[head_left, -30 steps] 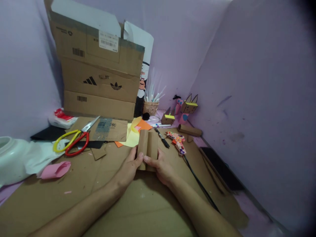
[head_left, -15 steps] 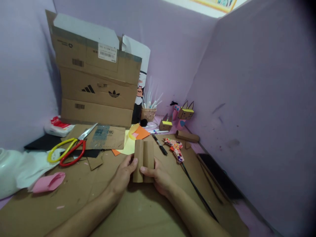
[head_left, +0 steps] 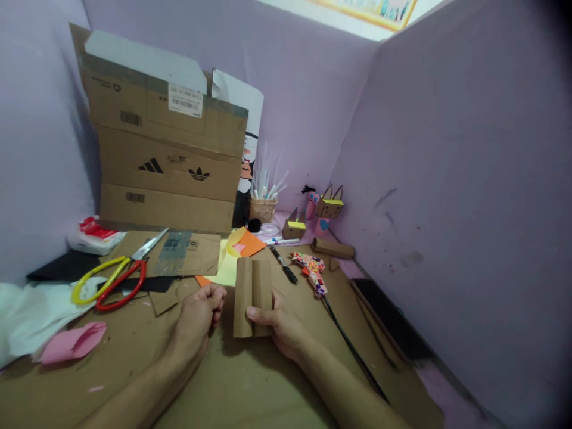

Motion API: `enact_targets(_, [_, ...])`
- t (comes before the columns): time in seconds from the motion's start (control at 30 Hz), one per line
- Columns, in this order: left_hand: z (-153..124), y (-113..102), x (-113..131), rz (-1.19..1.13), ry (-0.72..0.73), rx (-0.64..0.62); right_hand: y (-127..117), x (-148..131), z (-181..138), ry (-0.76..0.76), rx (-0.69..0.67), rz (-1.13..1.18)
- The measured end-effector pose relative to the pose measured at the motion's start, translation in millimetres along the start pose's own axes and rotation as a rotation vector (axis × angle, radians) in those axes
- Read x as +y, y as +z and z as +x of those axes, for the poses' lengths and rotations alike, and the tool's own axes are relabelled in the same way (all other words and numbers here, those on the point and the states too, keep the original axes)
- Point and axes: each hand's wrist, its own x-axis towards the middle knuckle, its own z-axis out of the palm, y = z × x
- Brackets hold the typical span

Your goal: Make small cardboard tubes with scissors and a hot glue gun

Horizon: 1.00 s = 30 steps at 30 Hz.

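Two brown cardboard tubes [head_left: 243, 298] stand side by side at the centre, pressed lengthwise against each other. My right hand [head_left: 283, 325] grips them from the right, its thumb lying across the front near the seam. To their left and apart from them, my left hand [head_left: 199, 313] is closed, fingertips curled in against the thumb. Whether anything small is inside those fingers is hidden. Red-and-yellow-handled scissors [head_left: 120, 285] lie to the left of that hand. A patterned glue gun [head_left: 313, 274] with a black cord rests to the right of the tubes.
Cardboard [head_left: 232, 393] covers the table. A big cardboard box [head_left: 167, 167] stands at the back left. A black marker [head_left: 283, 265], orange paper [head_left: 251, 243], another brown tube [head_left: 333, 248], a pink paper roll [head_left: 74, 344] and a dark flat panel [head_left: 391, 319] lie around.
My left hand has let go of the tubes and drawn back to the left, its fingers now curled. My right hand keeps hold of the tubes. The view has shifted slightly.
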Motion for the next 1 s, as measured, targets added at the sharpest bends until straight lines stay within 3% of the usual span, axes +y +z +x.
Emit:
enact_targets(0.33, [1,0,-8,0.077,0.040,-0.030,1,0,-1,-0.008,-0.012,0.011])
enact_targets(0.73, [0,7,-4,0.118,0.126,-0.358,0,1,-4,-0.086,-0.037,-0.022])
enact_targets(0.87, [3,4,-1,0.098,0.110,-0.299,2,-1,-4,-0.151,-0.030,-0.134])
enact_targets(1.0, [7,-7,10,0.046,0.082,-0.085,-4,-6,-2,-0.234,0.108,-0.521])
